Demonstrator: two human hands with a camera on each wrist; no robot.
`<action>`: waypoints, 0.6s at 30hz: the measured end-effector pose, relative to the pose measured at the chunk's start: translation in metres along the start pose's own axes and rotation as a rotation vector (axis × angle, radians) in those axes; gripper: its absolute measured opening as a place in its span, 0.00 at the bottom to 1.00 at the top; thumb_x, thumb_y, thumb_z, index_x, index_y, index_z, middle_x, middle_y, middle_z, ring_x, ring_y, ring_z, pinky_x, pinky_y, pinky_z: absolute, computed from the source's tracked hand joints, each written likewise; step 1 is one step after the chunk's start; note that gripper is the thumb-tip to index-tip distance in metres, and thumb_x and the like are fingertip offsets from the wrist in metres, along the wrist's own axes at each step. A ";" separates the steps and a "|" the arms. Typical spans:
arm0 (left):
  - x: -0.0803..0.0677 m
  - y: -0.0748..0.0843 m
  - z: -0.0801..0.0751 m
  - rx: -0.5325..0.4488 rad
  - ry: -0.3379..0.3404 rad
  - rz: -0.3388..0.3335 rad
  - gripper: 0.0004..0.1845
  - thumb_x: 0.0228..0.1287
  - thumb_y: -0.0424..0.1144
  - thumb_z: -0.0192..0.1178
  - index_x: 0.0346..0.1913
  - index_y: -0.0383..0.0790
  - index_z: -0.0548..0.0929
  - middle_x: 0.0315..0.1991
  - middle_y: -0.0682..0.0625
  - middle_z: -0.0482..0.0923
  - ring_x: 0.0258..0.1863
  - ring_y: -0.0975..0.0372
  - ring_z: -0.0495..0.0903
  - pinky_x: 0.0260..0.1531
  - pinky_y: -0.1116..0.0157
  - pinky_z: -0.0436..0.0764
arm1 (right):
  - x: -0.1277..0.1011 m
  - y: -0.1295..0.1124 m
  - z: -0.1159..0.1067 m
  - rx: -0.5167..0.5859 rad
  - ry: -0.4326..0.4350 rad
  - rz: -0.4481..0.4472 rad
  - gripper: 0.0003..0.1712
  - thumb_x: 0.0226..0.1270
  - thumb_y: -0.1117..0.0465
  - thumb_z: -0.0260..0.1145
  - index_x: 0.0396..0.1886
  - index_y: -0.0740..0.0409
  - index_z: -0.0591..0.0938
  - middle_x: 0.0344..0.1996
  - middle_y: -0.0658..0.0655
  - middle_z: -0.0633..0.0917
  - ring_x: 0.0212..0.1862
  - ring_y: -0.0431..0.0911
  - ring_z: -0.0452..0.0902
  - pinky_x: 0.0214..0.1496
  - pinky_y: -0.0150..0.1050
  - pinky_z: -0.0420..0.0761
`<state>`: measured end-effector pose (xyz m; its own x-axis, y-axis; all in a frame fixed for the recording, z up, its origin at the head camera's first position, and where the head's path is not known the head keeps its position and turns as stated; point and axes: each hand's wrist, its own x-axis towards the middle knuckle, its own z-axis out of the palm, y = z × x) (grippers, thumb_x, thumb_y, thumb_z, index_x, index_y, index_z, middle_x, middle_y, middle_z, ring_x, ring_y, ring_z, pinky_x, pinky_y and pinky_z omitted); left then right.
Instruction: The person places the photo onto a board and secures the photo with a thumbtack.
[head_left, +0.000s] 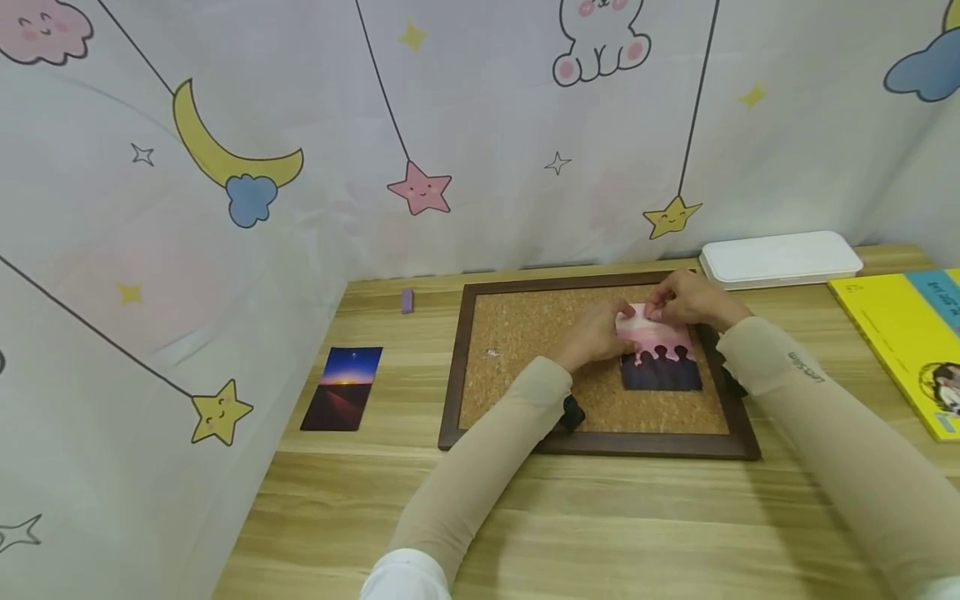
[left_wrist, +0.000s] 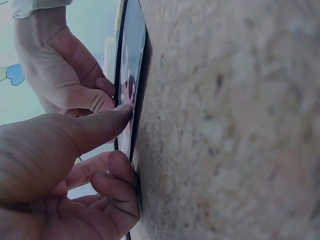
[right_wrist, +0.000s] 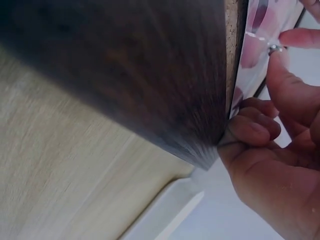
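Observation:
A pink-and-dark photo (head_left: 660, 373) lies on the right part of a cork board (head_left: 540, 317) with a brown frame. My left hand (head_left: 591, 335) holds the photo's left side, the thumb on its face and other fingers curled at the edge. At the photo's upper edge, my right hand (head_left: 688, 298) pinches a small shiny pushpin (right_wrist: 274, 48) between thumb and finger, against the photo. The pin's tip is hidden. A few small clear pieces, perhaps pushpins (head_left: 492, 353), sit on the left of the cork.
A sunset photo (head_left: 342, 390) and a small purple block (head_left: 407, 301) lie left of the board. Behind the board at right stands a white case (head_left: 780, 258). A yellow book (head_left: 892, 333) is at the far right. A patterned curtain (head_left: 495, 100) hangs behind the table.

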<state>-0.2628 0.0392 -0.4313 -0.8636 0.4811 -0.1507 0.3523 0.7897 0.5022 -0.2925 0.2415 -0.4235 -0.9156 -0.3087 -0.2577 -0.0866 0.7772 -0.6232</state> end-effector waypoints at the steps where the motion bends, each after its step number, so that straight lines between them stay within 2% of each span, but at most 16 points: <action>1: 0.000 0.000 0.000 0.002 0.001 0.003 0.26 0.71 0.44 0.73 0.68 0.43 0.82 0.69 0.47 0.83 0.69 0.55 0.81 0.70 0.60 0.78 | 0.000 0.000 0.000 -0.001 -0.001 0.006 0.08 0.68 0.68 0.70 0.44 0.66 0.90 0.39 0.59 0.83 0.47 0.54 0.73 0.42 0.41 0.71; 9: 0.002 -0.002 0.001 -0.005 0.003 0.015 0.27 0.71 0.44 0.73 0.69 0.42 0.82 0.68 0.47 0.83 0.67 0.56 0.81 0.69 0.60 0.78 | 0.002 -0.001 -0.002 0.009 -0.004 0.061 0.11 0.73 0.63 0.69 0.46 0.67 0.89 0.41 0.61 0.81 0.45 0.53 0.73 0.40 0.41 0.72; 18: 0.002 -0.002 0.003 0.002 -0.009 -0.015 0.27 0.72 0.45 0.72 0.70 0.45 0.81 0.70 0.49 0.82 0.71 0.57 0.79 0.71 0.61 0.77 | 0.004 -0.004 -0.002 -0.036 -0.026 0.070 0.09 0.73 0.62 0.69 0.42 0.65 0.88 0.36 0.57 0.80 0.42 0.51 0.73 0.38 0.40 0.71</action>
<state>-0.2645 0.0397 -0.4349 -0.8655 0.4728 -0.1655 0.3406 0.7976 0.4978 -0.2968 0.2378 -0.4205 -0.9093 -0.2666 -0.3196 -0.0367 0.8163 -0.5765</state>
